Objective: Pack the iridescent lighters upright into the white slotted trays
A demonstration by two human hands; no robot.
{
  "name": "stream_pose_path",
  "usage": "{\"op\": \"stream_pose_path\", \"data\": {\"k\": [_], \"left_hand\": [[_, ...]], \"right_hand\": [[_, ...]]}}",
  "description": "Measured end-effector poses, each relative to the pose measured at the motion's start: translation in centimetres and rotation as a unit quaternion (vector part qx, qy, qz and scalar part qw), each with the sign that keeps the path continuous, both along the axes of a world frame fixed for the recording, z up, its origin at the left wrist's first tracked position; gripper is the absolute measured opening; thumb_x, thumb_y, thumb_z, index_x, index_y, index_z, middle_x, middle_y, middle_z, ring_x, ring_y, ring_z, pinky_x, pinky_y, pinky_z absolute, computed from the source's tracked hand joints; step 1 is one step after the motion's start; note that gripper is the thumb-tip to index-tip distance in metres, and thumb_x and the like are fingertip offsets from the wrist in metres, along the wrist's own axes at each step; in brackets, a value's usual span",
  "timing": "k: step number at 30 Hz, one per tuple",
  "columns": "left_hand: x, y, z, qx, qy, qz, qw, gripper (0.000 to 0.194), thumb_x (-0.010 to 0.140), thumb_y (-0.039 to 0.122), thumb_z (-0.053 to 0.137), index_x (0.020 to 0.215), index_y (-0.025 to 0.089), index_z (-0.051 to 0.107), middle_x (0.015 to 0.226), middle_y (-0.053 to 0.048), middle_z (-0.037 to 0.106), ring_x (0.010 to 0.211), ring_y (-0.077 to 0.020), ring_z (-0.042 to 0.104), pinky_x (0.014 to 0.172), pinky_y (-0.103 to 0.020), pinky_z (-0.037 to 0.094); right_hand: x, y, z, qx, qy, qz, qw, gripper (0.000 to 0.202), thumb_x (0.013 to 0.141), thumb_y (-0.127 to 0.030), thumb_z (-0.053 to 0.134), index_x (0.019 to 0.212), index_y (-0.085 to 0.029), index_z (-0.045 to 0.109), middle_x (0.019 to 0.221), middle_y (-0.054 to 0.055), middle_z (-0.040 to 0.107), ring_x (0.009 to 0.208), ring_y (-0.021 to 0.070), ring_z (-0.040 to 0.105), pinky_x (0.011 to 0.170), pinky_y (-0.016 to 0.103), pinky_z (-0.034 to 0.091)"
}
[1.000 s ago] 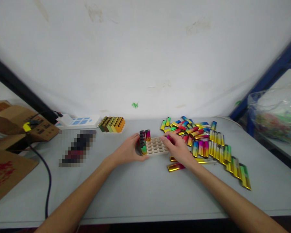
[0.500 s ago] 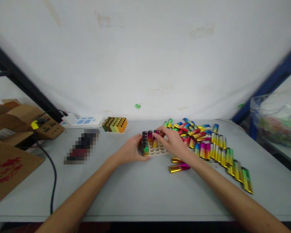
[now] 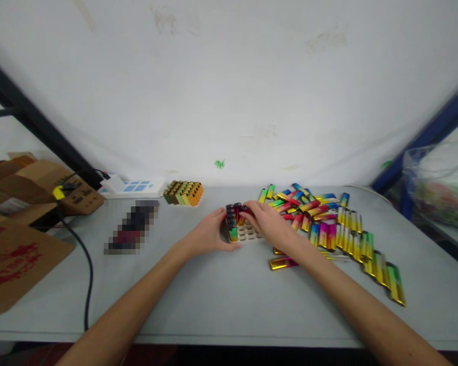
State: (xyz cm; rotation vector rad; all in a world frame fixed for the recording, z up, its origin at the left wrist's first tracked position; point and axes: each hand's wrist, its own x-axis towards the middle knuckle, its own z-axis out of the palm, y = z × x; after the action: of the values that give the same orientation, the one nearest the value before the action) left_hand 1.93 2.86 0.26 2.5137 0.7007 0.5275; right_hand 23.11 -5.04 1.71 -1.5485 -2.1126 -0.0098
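Observation:
A white tray with rows of holes (image 3: 248, 233) sits on the table in front of me. Along its left edge stands a row of shiny lighters (image 3: 232, 231) with black tops, upright in the holes. My left hand (image 3: 208, 234) wraps the tray's left end, thumb along the front and fingers behind. At the tray's back rows, my right hand (image 3: 269, 221) pinches a lighter (image 3: 244, 209) by its black top; its lower part is partly hidden by the fingers.
Loose metallic lighters (image 3: 324, 236) lie in a heap and rows at right. A filled block of lighters (image 3: 183, 193), a power strip (image 3: 137, 188) and a blurred dark item (image 3: 132, 227) are at left. Cardboard boxes (image 3: 26, 264) and a black cable (image 3: 89, 274) flank the left side.
My right hand has shifted slightly left and the lighter in its fingers now sits tilted nearer the back lighters. The left hand keeps its hold. The whole view has shifted a little.

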Motion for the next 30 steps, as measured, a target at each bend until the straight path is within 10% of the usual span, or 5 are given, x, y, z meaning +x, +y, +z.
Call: {"op": "stream_pose_path", "data": {"k": [9,20,26,30], "left_hand": [[-0.1,-0.1,0.1,0.011,0.003,0.000,1.000,0.073,0.068,0.048,0.088,0.129,0.021,0.059,0.128,-0.012,0.067,0.120,-0.0337,0.064,0.108,-0.047,0.051],[0.0,-0.1,0.3,0.013,0.034,0.019,0.999,0.064,0.067,0.056,0.085,0.113,0.018,0.063,0.115,-0.013,0.067,0.106,-0.0337,0.066,0.092,-0.046,0.057],[0.0,-0.2,0.4,0.010,0.023,0.019,0.999,0.062,0.067,0.054,0.085,0.113,0.019,0.065,0.114,-0.012,0.067,0.104,-0.0327,0.066,0.091,-0.045,0.057],[0.0,-0.2,0.4,0.011,0.031,0.021,0.999,0.063,0.067,0.054,0.085,0.114,0.018,0.065,0.115,-0.013,0.068,0.106,-0.0340,0.067,0.092,-0.045,0.056]], "right_hand": [[-0.6,-1.6,1.0,-0.022,-0.112,-0.024,0.993,0.035,0.109,-0.044,0.046,0.106,-0.017,0.068,0.103,0.013,0.069,0.099,0.0265,0.067,0.088,0.037,0.048],[9.2,-5.6,0.8,-0.109,0.019,-0.187,0.976,0.015,0.102,-0.026,0.055,0.097,-0.018,0.066,0.098,0.010,0.075,0.083,0.0239,0.071,0.075,0.033,0.050],[8.5,-4.9,0.7,-0.179,-0.079,-0.280,0.940,0.045,0.099,-0.044,0.061,0.129,-0.011,0.059,0.101,0.017,0.076,0.095,0.0346,0.073,0.071,0.036,0.049],[8.0,-4.2,1.3,-0.223,-0.103,-0.292,0.924,0.045,0.098,-0.027,0.058,0.136,-0.005,0.054,0.102,0.021,0.075,0.099,0.0364,0.072,0.074,0.037,0.048]]}}
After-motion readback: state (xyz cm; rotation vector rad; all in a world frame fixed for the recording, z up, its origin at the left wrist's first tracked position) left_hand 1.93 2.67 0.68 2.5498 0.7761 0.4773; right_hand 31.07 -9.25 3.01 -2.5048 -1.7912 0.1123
